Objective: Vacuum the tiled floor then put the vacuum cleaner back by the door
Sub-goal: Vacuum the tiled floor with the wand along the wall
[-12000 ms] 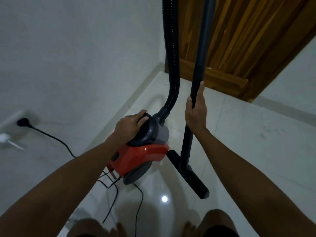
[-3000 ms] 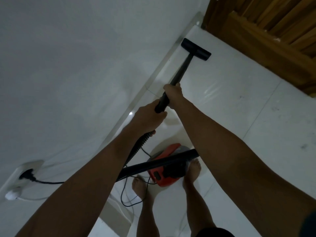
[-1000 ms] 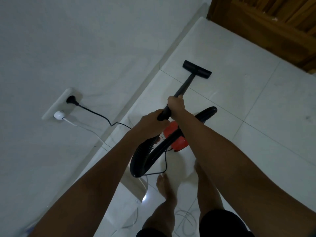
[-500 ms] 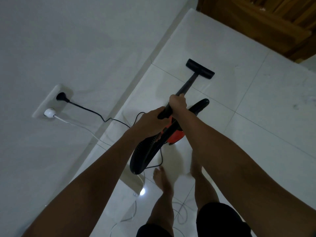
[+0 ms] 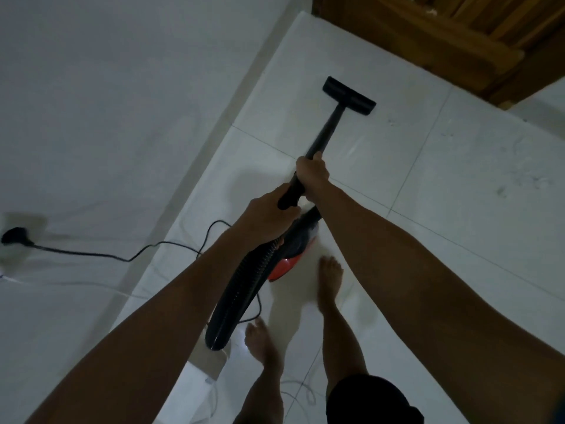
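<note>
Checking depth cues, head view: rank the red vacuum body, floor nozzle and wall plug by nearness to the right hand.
From the right hand on the wand:
1. Red vacuum body, just below the hands, by the feet.
2. Floor nozzle, ahead at the wand's end, toward the door.
3. Wall plug, far left on the wall.

Both arms extended forward; right hand (image 5: 312, 174) ahead, left hand (image 5: 269, 214) just behind; fingers curled in grip.

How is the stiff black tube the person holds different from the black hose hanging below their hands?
The tube is straight, smooth and thin; the hose is ribbed, thicker and bends in a loop. The tube runs forward to the floor head; the hose curves back to the red vacuum body. The right hand grips the tube; the left hand grips nearer the hose. Both are black.
</note>
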